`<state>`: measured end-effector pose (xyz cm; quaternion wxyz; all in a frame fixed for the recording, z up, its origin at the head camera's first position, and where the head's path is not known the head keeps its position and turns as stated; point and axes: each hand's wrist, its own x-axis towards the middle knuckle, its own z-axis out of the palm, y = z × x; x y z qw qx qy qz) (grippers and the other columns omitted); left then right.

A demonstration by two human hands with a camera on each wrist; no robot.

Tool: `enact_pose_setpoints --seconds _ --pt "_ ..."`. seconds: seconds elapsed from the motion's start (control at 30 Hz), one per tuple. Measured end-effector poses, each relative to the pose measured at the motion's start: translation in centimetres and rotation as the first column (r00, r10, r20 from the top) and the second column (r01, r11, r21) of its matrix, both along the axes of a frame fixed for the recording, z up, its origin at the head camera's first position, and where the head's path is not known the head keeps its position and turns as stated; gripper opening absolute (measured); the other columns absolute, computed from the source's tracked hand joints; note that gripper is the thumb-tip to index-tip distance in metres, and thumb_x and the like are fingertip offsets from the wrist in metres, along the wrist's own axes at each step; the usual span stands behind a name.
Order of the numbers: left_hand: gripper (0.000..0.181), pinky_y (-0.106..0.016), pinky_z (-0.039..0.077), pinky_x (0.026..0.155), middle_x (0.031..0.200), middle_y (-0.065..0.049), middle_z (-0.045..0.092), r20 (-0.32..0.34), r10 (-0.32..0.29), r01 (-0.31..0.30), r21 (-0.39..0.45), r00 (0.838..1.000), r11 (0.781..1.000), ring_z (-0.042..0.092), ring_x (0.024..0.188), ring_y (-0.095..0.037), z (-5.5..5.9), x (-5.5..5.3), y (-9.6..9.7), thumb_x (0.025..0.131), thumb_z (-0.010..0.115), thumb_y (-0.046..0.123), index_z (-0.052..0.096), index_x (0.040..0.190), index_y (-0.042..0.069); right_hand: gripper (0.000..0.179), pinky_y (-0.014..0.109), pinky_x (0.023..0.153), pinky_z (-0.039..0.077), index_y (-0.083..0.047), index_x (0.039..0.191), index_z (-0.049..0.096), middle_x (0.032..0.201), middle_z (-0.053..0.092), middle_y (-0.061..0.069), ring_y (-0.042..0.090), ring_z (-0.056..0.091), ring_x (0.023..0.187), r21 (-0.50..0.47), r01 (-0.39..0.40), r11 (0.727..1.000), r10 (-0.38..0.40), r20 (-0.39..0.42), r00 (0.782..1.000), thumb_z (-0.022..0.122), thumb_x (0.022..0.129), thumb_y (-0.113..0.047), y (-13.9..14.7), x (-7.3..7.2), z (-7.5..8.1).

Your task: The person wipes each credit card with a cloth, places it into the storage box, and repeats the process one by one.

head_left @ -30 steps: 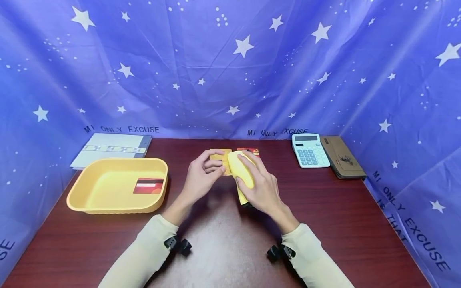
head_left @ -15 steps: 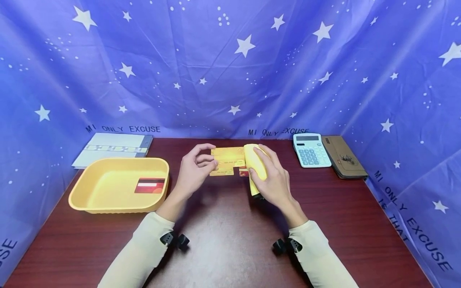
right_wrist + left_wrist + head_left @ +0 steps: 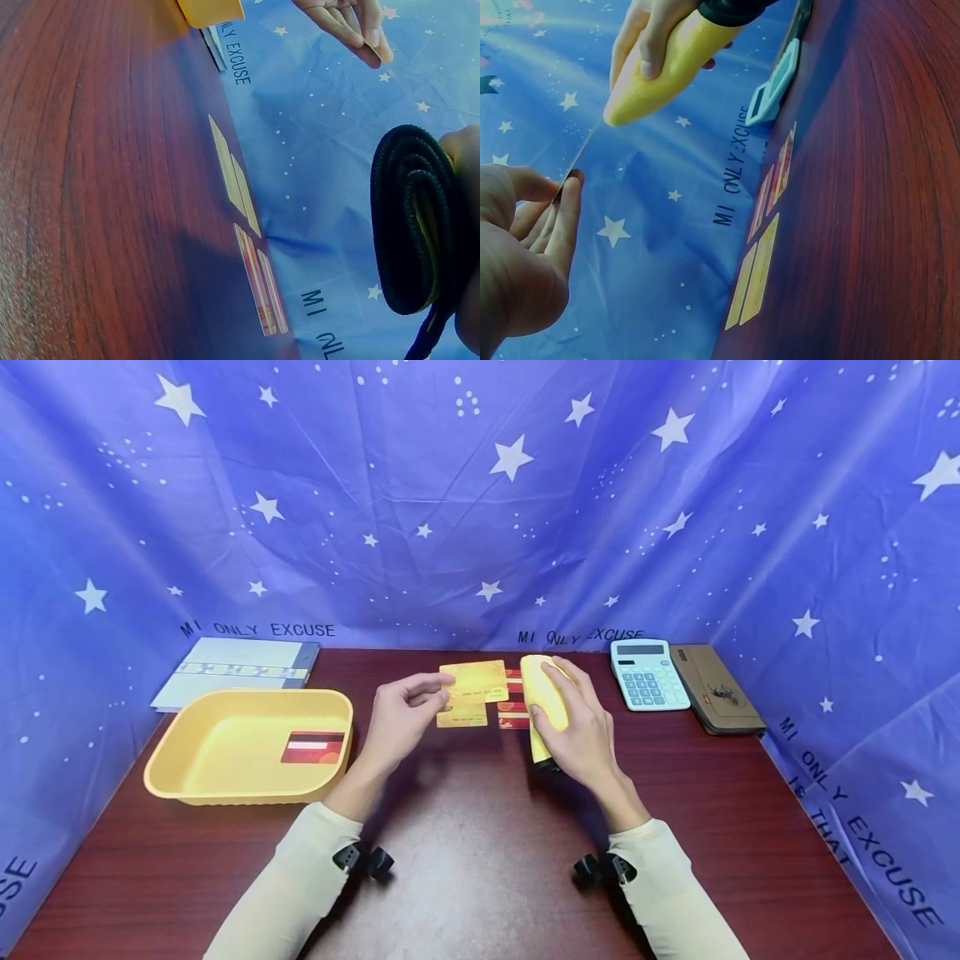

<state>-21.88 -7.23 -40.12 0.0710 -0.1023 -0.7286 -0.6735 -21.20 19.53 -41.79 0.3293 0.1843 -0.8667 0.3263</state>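
In the head view my left hand [image 3: 405, 714] pinches a gold bank card [image 3: 480, 681] by its left edge, thumb against fingers. The left wrist view shows this card [image 3: 579, 154] nearly edge-on, raised off the table. My right hand [image 3: 581, 722] grips a rolled yellow cloth [image 3: 543, 693] with a dark inner side; its spiral end shows in the right wrist view, where the cloth [image 3: 409, 217] fills the right side. The roll stands just right of the held card, apart from it. Beneath and behind lie gold cards [image 3: 759, 271] and red cards [image 3: 780, 176] on the table.
A yellow basin [image 3: 247, 785] at the left holds a red card [image 3: 312, 747]. Behind it lies a white notebook [image 3: 232, 660]. A calculator [image 3: 648, 677] and a brown wallet [image 3: 716, 689] lie at the back right of the dark red table [image 3: 465, 860]. A starry blue curtain [image 3: 420, 485] hangs behind.
My right hand has drawn the cloth rightward off the gold card, uncovering it and the red cards behind. The left hand has shifted slightly left, and the card is now tilted a little.
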Motion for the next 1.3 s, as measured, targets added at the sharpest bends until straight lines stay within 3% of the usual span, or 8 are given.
enact_pose_setpoints --seconds 0.23,0.33,0.5,0.57,0.77,1.03,1.13,1.3 --pt "0.028 -0.02 0.064 0.082 0.114 -0.02 0.076 0.04 0.019 -0.02 0.012 0.999 1.0 0.078 0.092 -0.037 0.14 0.04 0.15 0.096 0.06 0.0 0.076 0.119 0.002 0.062 0.042 0.053 0.054 -0.021 0.144 0.061 0.15 0.057 0.003 0.029 0.069 0.109 0.002 -0.007 1.0 0.007 0.005 1.0 0.078 0.085 -0.022 0.1 0.0 0.04" --pt "0.036 -0.012 0.057 0.065 0.118 -0.019 0.075 0.048 0.006 -0.007 0.017 0.999 1.0 0.079 0.094 -0.031 0.11 0.04 0.19 0.096 0.052 -0.004 0.074 0.123 0.002 0.062 0.042 0.054 0.054 -0.02 0.144 0.061 0.15 0.057 0.003 0.03 0.069 0.109 0.002 -0.009 1.0 0.009 0.007 1.0 0.078 0.084 -0.022 0.11 -0.02 0.03" --pt "0.034 -0.008 0.055 0.067 0.125 -0.017 0.074 -0.005 -0.014 0.014 0.01 1.0 1.0 0.079 0.095 -0.022 -0.28 -0.08 0.12 0.098 0.056 -0.005 0.072 0.128 0.003 0.062 0.043 0.055 0.054 -0.02 0.144 0.061 0.149 0.057 0.004 0.03 0.069 0.109 0.002 -0.017 1.0 0.017 0.011 1.0 0.078 0.084 -0.022 0.06 -0.07 -0.02" --pt "0.031 -0.015 0.062 0.086 0.124 -0.02 0.074 -0.014 -0.032 0.033 0.036 0.999 0.999 0.079 0.092 -0.016 -0.5 -0.2 0.09 0.098 0.061 -0.003 0.072 0.127 0.001 0.062 0.043 0.056 0.055 -0.02 0.144 0.061 0.15 0.057 0.004 0.03 0.068 0.11 0.0 -0.021 1.0 0.021 0.014 1.0 0.078 0.084 -0.022 0.03 -0.08 -0.05" --pt "0.023 -0.033 0.068 0.082 0.1 -0.024 0.078 -0.013 -0.084 0.085 0.129 0.996 0.988 0.077 0.08 -0.009 -0.49 -0.29 0.15 0.099 0.066 0.003 0.073 0.119 -0.006 0.061 0.044 0.056 0.056 -0.02 0.143 0.062 0.149 0.057 0.004 0.03 0.068 0.112 -0.002 -0.028 1.0 0.028 0.013 1.0 0.079 0.084 -0.021 -0.05 -0.02 -0.08" --pt "0.021 -0.018 0.056 0.057 0.078 0.001 0.068 -0.005 0.055 -0.055 0.058 0.998 0.997 0.063 0.062 -0.008 -0.39 -0.25 0.17 0.094 0.076 0.009 0.078 0.109 -0.004 0.06 0.041 0.053 0.054 -0.019 0.142 0.063 0.149 0.058 0.005 0.03 0.069 0.108 -0.002 -0.036 0.999 0.036 -0.004 0.999 0.078 0.084 -0.019 0.03 -0.06 -0.16" --pt "0.02 -0.012 0.055 0.065 0.089 -0.003 0.067 -0.038 0.117 -0.117 -0.005 0.992 0.993 0.065 0.074 -0.006 -0.42 -0.28 0.1 0.092 0.079 0.012 0.08 0.108 0.0 0.06 0.041 0.053 0.054 -0.019 0.142 0.063 0.148 0.058 0.005 0.03 0.069 0.109 0.0 -0.034 0.999 0.034 -0.01 0.999 0.078 0.084 -0.019 0.05 -0.09 -0.14" --pt "0.019 -0.013 0.06 0.085 0.111 -0.015 0.073 -0.031 0.109 -0.109 0.007 0.994 0.994 0.07 0.091 0.0 -0.41 -0.29 0.07 0.092 0.077 0.008 0.079 0.107 -0.003 0.061 0.042 0.054 0.054 -0.02 0.143 0.062 0.149 0.058 0.004 0.03 0.069 0.109 0.0 -0.04 0.999 0.04 -0.004 0.999 0.078 0.084 -0.02 0.01 -0.04 -0.04"
